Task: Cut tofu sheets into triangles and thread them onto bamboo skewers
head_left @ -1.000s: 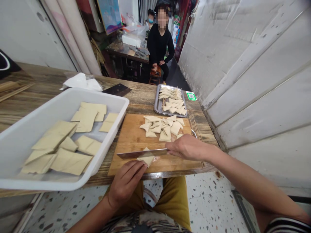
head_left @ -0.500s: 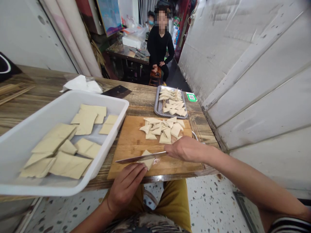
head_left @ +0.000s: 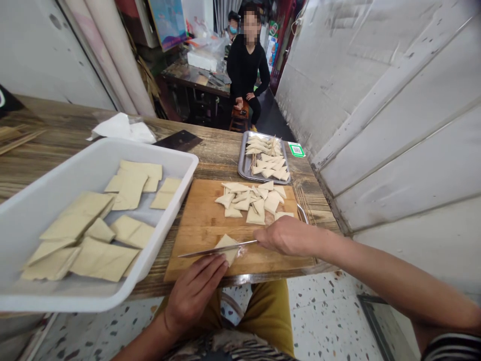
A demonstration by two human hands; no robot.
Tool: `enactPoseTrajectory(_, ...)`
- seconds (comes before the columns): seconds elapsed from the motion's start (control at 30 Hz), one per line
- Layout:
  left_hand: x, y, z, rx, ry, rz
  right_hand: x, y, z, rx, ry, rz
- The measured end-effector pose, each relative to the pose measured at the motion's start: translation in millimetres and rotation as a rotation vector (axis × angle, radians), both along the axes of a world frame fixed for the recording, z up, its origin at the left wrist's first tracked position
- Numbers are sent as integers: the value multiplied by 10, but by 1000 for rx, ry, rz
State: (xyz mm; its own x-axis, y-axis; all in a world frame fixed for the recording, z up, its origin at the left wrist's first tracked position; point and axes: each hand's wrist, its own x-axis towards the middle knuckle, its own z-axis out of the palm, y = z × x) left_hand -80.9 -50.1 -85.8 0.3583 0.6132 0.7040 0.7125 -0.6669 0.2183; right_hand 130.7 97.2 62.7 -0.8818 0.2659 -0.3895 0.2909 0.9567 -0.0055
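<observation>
My right hand (head_left: pixel 283 234) is closed round the handle of a long knife (head_left: pixel 206 251). The blade lies across a pale tofu-like square (head_left: pixel 226 242) near the front of the wooden cutting board (head_left: pixel 199 220). My left hand (head_left: pixel 197 285) rests at the board's front edge, its fingers held together and flat, with the fingertips on the square's near part beside the blade. Behind the knife, a heap of small cut pieces (head_left: pixel 255 200) covers the back right of the board. Larger pale sheets (head_left: pixel 103 258) lie in a white plastic tub (head_left: pixel 193 163) at the left.
Skewered pieces lie on a metal tray (head_left: pixel 244 168) behind the board. Thin sticks (head_left: pixel 308 205) are at the board's right. A white plastic bag (head_left: pixel 122 128) and a dark flat plate (head_left: pixel 180 141) sit behind the tub. A person (head_left: pixel 248 70) sits beyond the table.
The knife blade has shifted slightly toward me over the square. My hands have otherwise barely moved, and the view has shifted a little.
</observation>
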Motion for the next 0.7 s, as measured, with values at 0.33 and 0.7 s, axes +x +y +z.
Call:
enactPoseTrajectory(0.33,-8,30,-117,38,37,19,-16,-129,-154,39,29,-99)
enactPoseTrajectory(0.7,149,91,157,34,59,212,440,-342,-347,59,591,-463)
